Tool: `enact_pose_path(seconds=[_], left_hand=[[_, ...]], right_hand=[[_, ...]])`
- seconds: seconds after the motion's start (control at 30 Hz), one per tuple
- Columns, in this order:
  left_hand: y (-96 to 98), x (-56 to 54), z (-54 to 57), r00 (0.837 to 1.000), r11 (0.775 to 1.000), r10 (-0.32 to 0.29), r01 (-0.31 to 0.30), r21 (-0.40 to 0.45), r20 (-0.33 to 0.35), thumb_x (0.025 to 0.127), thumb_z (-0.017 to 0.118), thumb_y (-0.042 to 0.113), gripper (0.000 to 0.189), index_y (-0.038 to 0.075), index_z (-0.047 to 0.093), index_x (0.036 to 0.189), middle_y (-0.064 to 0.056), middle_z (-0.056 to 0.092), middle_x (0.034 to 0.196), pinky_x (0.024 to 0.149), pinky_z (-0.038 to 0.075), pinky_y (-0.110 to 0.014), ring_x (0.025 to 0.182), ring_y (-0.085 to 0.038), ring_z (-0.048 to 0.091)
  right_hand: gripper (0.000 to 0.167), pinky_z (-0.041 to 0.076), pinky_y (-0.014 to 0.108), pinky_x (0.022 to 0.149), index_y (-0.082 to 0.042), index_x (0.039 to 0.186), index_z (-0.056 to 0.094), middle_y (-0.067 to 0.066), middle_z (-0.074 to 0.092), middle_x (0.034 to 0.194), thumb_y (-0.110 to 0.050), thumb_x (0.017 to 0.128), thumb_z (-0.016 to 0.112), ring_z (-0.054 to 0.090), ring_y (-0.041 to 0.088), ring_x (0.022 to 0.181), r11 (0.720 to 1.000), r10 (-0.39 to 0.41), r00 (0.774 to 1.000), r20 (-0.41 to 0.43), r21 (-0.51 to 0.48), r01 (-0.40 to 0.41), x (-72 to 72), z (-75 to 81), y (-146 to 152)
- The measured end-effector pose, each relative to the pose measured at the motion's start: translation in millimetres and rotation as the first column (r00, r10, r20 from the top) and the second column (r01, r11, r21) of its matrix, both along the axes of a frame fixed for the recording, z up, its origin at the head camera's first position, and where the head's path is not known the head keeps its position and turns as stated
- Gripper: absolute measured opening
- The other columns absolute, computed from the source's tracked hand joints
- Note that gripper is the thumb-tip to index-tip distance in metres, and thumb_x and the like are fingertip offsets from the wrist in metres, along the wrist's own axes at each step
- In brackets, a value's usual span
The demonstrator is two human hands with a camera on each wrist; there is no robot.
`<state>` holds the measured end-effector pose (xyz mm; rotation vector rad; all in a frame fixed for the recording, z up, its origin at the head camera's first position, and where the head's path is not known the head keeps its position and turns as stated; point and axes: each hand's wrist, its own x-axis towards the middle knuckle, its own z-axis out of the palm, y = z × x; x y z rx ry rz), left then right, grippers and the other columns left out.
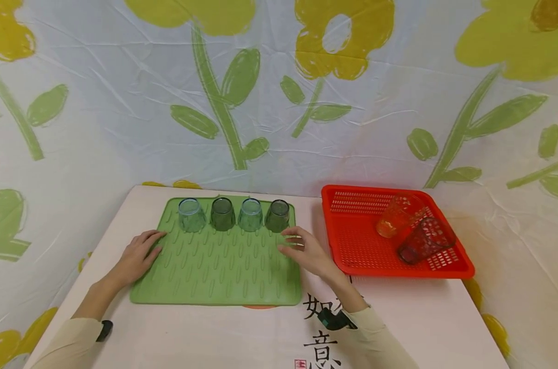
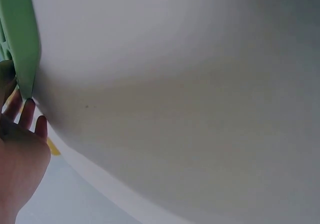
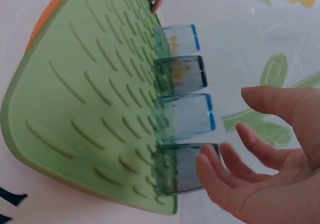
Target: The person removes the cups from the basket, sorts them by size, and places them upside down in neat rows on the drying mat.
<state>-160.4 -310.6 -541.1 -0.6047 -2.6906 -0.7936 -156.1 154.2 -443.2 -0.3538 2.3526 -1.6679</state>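
Observation:
Several clear tumblers stand in a row along the far edge of a green ribbed drying mat (image 1: 214, 266), their narrower ends up. From the left they are a light blue glass (image 1: 192, 216), a dark grey glass (image 1: 223, 215), another light blue glass (image 1: 251, 216) and a second dark grey glass (image 1: 277, 217). My right hand (image 1: 308, 253) is just in front of the rightmost glass, fingers loosely bent and holding nothing; in the right wrist view its fingertips (image 3: 205, 159) overlap that glass. My left hand (image 1: 138, 259) rests at the mat's left edge with fingers relaxed.
A red plastic basket (image 1: 352, 269) stands to the right of the mat. Inside lean a clear patterned glass (image 1: 391, 220) and a reddish-looking glass (image 1: 421, 246). Black characters (image 1: 322, 346) mark the white table cover near the front. A flower-printed cloth (image 1: 269, 143) hangs behind the table.

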Motion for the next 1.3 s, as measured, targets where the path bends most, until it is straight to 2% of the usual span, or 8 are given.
enact_pose_path(seconds=[0.13,0.27,0.43,0.6,0.73,0.97,1.13,1.3], left_hand=[[-1.2,0.6,-0.7,1.0,1.0,-0.003,0.003,0.006,-0.007,0.096,0.064,-0.006,0.04,-0.009,0.056,0.134,-0.032,0.05,0.132,0.09,0.038,-0.068,0.116,-0.053,0.047],[-1.4,0.4,-0.4,1.0,1.0,-0.002,0.002,0.009,0.001,0.096,0.064,-0.006,0.039,-0.009,0.056,0.134,-0.032,0.05,0.132,0.091,0.037,-0.068,0.116,-0.053,0.047],[-2.7,-0.2,-0.1,1.0,1.0,0.003,-0.003,0.003,0.016,0.097,0.064,-0.005,0.039,-0.009,0.055,0.134,-0.033,0.049,0.133,0.09,0.037,-0.068,0.116,-0.053,0.047],[-3.8,-1.1,0.0,1.0,1.0,-0.007,0.007,0.006,0.025,0.098,0.064,-0.003,0.038,-0.009,0.055,0.135,-0.032,0.049,0.133,0.088,0.038,-0.067,0.116,-0.052,0.047],[-4.6,-2.3,-0.4,0.998,0.999,-0.009,0.007,0.035,0.059,0.099,0.063,-0.002,0.038,-0.01,0.055,0.135,-0.033,0.049,0.133,0.091,0.036,-0.069,0.118,-0.054,0.046],[-11.0,-8.0,-7.2,0.997,0.995,-0.028,0.02,0.095,0.078,0.098,0.065,-0.002,0.039,-0.007,0.057,0.135,-0.034,0.049,0.133,0.09,0.035,-0.066,0.116,-0.055,0.044],[-9.4,-6.1,-2.9,0.994,0.989,-0.047,0.031,0.144,0.103,0.097,0.065,-0.003,0.038,-0.009,0.057,0.134,-0.036,0.047,0.134,0.089,0.032,-0.068,0.117,-0.057,0.041],[-8.9,-5.5,-2.6,0.993,0.987,-0.055,0.038,0.155,0.106,0.097,0.065,-0.003,0.038,-0.009,0.057,0.134,-0.037,0.047,0.134,0.089,0.031,-0.068,0.117,-0.058,0.041]], right_hand=[[0.031,0.05,0.049,0.105,-0.001,0.126,0.062,0.014,0.065,0.126,-0.013,0.099,0.07,0.063,0.037,0.12,0.999,0.04,0.997,-0.061,0.012,-0.039,1.8,14.0,9.2],[0.027,0.051,0.045,0.103,-0.001,0.123,0.066,0.013,0.069,0.119,-0.012,0.099,0.071,0.067,0.029,0.112,0.999,0.024,0.992,-0.123,0.036,-0.02,0.1,25.4,20.9],[0.025,0.054,0.039,0.1,0.0,0.12,0.068,0.015,0.071,0.117,-0.012,0.098,0.071,0.069,0.029,0.11,0.999,-0.038,0.986,-0.165,0.032,0.044,-5.0,38.5,41.5],[0.023,0.054,0.026,0.096,-0.002,0.119,0.068,0.017,0.07,0.118,-0.012,0.098,0.072,0.069,0.028,0.112,0.993,-0.099,0.976,-0.192,0.047,0.11,-7.7,51.0,71.1],[0.025,0.052,0.02,0.095,-0.002,0.12,0.067,0.019,0.069,0.119,-0.015,0.099,0.071,0.068,0.024,0.111,0.989,-0.127,0.967,-0.221,0.052,0.141,-6.8,58.2,98.3],[0.032,0.049,0.014,0.095,-0.005,0.127,0.066,0.008,0.069,0.119,-0.025,0.102,0.068,0.065,0.007,0.108,0.963,-0.21,0.928,-0.308,0.098,0.25,-4.1,60.9,142.8],[0.035,0.051,0.013,0.089,-0.002,0.128,0.064,-0.002,0.069,0.115,-0.025,0.102,0.067,0.065,0.005,0.103,0.931,-0.3,0.893,-0.337,0.103,0.351,-2.9,61.4,167.0],[0.038,0.047,0.008,0.088,-0.002,0.13,0.063,-0.014,0.066,0.114,-0.026,0.101,0.069,0.061,-0.002,0.104,0.889,-0.37,0.853,-0.367,0.126,0.44,-3.3,61.7,186.6]])
